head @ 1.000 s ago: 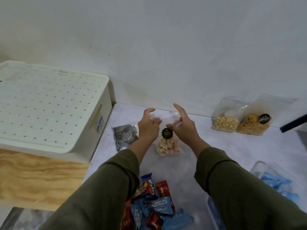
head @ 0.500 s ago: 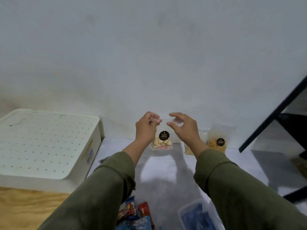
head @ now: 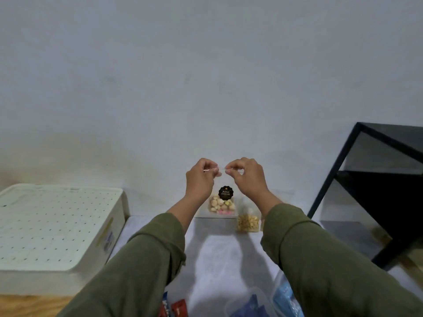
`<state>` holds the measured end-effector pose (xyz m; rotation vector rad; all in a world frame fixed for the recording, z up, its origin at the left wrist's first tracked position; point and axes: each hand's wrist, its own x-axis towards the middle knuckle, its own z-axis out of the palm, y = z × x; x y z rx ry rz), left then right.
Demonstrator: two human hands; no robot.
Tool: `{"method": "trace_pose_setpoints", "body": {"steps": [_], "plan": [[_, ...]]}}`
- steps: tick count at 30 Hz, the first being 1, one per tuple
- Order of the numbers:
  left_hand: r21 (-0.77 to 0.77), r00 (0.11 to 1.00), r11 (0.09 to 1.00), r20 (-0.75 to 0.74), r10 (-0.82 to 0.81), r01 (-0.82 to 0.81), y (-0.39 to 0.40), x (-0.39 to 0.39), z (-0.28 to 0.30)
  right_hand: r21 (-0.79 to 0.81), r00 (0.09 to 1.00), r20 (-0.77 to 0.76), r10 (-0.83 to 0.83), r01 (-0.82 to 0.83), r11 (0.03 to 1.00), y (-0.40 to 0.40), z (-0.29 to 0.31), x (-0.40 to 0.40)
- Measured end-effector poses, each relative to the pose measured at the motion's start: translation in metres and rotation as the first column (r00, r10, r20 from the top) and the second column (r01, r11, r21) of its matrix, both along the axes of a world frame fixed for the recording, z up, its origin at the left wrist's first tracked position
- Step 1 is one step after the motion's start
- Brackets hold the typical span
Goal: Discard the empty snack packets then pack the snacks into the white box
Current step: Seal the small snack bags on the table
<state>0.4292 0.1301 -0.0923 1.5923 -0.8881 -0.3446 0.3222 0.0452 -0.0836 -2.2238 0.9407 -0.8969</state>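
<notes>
At far left, white box [head: 57, 227] sits with perforated lid on. Center, raised off the table: left hand [head: 200, 179] and right hand [head: 246, 177] each pinch the top edge of clear biscuit bag [head: 222, 202]. Peanut bag [head: 248, 221] stands behind, black rack [head: 375, 191] right.

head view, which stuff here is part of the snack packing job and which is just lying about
Part of the job:
biscuit bag, pinched at its top by left hand and right hand
nut bag
red wrapped snacks
white box, lid on

Just lying about:
black metal shelf
clear tub of blue packets
</notes>
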Motion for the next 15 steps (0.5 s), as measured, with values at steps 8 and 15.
{"method": "trace_pose_setpoints", "body": {"steps": [8, 15], "plan": [[0.048, 0.998, 0.999, 0.061, 0.024, -0.027, -0.001, -0.013, 0.005, -0.060, 0.998, -0.036, -0.045, 0.043, 0.997, 0.009, 0.005, -0.010], [0.071, 0.986, 0.997, 0.164, 0.028, -0.040, 0.000, -0.016, 0.006, -0.080, 0.998, -0.051, -0.046, 0.042, 0.996, 0.015, 0.002, -0.013]]}}
